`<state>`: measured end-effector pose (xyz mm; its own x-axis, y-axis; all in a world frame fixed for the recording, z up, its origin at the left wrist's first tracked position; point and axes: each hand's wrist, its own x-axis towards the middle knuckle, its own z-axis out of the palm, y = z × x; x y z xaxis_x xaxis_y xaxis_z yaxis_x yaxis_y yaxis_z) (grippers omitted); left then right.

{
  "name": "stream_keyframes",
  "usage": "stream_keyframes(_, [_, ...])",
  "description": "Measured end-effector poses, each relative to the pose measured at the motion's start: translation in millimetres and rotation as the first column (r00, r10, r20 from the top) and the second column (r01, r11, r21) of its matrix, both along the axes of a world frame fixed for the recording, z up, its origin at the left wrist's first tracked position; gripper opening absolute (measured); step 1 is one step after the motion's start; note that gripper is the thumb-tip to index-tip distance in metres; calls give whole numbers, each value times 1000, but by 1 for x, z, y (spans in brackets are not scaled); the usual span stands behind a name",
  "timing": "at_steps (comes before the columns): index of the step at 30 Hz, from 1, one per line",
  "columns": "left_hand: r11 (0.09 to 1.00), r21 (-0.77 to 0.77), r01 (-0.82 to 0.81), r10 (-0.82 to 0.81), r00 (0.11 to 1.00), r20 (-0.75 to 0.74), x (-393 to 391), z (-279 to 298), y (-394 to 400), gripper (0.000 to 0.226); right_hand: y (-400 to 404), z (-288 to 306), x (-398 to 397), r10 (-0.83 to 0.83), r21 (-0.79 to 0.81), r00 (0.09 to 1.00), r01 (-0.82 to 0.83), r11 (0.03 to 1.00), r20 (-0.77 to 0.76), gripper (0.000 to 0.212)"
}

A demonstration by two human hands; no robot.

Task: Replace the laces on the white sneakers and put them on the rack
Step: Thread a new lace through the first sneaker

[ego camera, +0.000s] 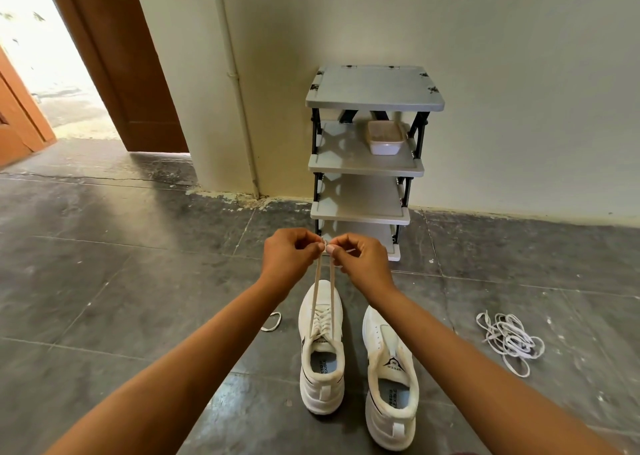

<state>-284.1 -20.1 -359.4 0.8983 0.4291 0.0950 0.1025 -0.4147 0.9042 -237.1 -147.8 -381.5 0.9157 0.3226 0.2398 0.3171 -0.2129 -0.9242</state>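
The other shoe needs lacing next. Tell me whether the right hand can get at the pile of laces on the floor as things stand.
Probably not yet. The right hand is pinching one end of the lace on the left shoe. The pile of laces lies in the open on the floor, with nothing in the way once that grip lets go.

Two sneakers (356,361) lie side by side before the rack (367,167).

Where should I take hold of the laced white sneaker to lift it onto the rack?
Grip the laced white sneaker at its padded heel collar, coming from above: the opening faces up and the heel points toward you. Both the left hand and right hand now pinch its lace ends, so free one first.
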Motion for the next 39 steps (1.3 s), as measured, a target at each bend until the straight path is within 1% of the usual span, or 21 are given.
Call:
stream_keyframes(7, [999,41,13,-13,1000,-5,0,2,0,6,3,0,-2,25,85,997,-20,996,-69,8])
stream_keyframes(13, [999,45,15,-15,1000,-6,2,-3,2,8,4,-5,2,41,88,997,-35,996,-72,6])
stream_keyframes(15, [1000,1,11,-11,1000,-21,3,-7,3,14,3,-9,4,33,64,995,-27,998,-90,6])
stream_keyframes(17, [998,-65,14,-17,999,-44,7,-15,4,17,3,-16,8,37,84,988,-24,996,-151,8])
stream_keyframes(20, [992,-122,24,-32,997,-68,7,-26,7,16,2,-25,10,81,144,964,-45,988,-252,12])
stream_keyframes(23, [981,-193,24,-47,992,-116,16,-50,14,17,5,-45,17,140,151,927,-92,984,-349,18])
stream_keyframes(25, [966,-259,13,-51,988,-144,18,-63,17,17,5,-56,15,148,149,909,-96,984,-390,19])
stream_keyframes(28, [929,-368,-28,-46,981,-191,22,-94,17,20,4,-83,15,141,121,884,-97,988,-446,14])
stream_keyframes(30, [899,-435,-59,-36,978,-207,20,-107,14,17,2,-95,12,152,135,872,-100,986,-466,13])
stream_keyframes(32, [893,-445,-69,-41,971,-234,17,-117,8,15,1,-105,11,173,123,854,-129,984,-490,12])
stream_keyframes(35, [906,-415,-77,-34,967,-253,16,-125,3,14,-1,-113,11,190,90,829,-167,982,-526,11])
stream_keyframes(39, [887,-451,-97,-14,972,-235,15,-126,5,13,-6,-114,12,146,81,841,-122,989,-521,10])
